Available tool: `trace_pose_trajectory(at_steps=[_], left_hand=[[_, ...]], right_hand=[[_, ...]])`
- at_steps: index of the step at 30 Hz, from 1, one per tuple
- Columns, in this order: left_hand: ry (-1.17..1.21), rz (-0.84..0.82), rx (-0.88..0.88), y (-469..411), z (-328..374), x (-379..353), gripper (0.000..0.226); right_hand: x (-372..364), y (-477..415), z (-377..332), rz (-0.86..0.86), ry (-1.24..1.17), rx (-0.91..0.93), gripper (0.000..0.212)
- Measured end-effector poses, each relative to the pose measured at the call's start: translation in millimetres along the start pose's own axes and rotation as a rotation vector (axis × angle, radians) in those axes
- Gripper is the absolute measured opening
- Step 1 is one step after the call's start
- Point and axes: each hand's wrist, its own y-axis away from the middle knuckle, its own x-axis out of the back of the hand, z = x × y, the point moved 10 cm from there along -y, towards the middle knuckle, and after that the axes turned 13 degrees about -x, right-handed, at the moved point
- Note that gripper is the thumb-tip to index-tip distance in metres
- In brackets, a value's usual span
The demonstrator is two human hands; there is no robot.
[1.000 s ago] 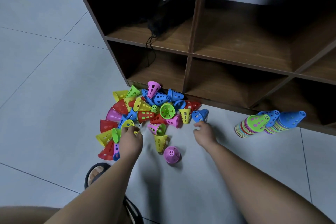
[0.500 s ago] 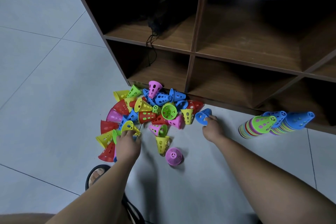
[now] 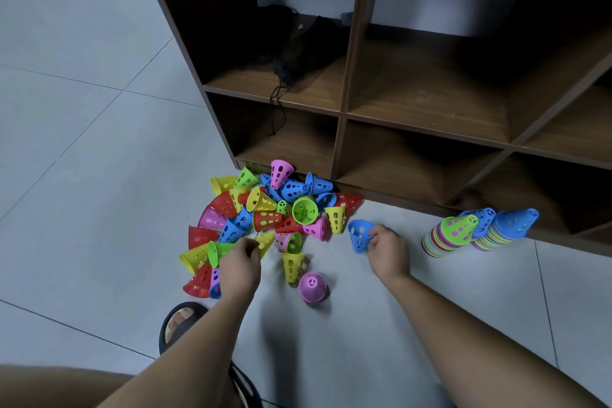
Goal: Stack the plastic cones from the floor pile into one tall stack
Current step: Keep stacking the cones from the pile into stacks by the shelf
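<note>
A pile of coloured plastic cones (image 3: pixel 271 212) lies on the floor against the shelf's base. My left hand (image 3: pixel 240 267) pinches a yellow cone (image 3: pixel 266 242) at the pile's near edge. My right hand (image 3: pixel 387 253) grips a blue cone (image 3: pixel 359 235) lifted just right of the pile. Three stacks stand at the right: one topped by a green cone (image 3: pixel 458 228), a blue-topped one behind it (image 3: pixel 483 219), and a blue-topped stack (image 3: pixel 515 225) farthest right. A lone purple cone (image 3: pixel 313 286) stands between my arms.
A brown wooden cubby shelf (image 3: pixel 344 109) rises behind the pile, with a black bag and cord (image 3: pixel 291 53) in one cubby. My sandalled foot (image 3: pixel 180 325) rests on the grey tiled floor (image 3: pixel 82 175) below the left hand.
My right hand reached the blue cone, took hold of it and drew it right of the pile. My left hand closed on the yellow cone at the pile's near edge.
</note>
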Motion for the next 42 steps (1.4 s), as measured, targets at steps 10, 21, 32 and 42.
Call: trace_pose_trajectory(at_steps=[10, 21, 32, 42], left_hand=[[0.290, 0.085, 0.278, 37.2, -9.7, 10.7, 0.025], [0.673, -0.076, 0.428, 62.7, 4.1, -32.3, 0.021], [0.555, -0.286, 0.269, 74.7, 34.8, -66.4, 0.020], [0.422, -0.313, 0.196, 70.8, 21.6, -74.6, 0.016]], right_hand=[[-27.0, 69.9, -8.3, -0.348, -0.372, -0.195, 0.030], [-79.1, 127.7, 5.8, -0.736, -0.324, -0.376, 0.028], [-94.3, 118.5, 20.8, -0.675, -0.227, -0.414, 0.028], [-103.0, 113.3, 11.6, -0.652, -0.211, -0.436, 0.020]])
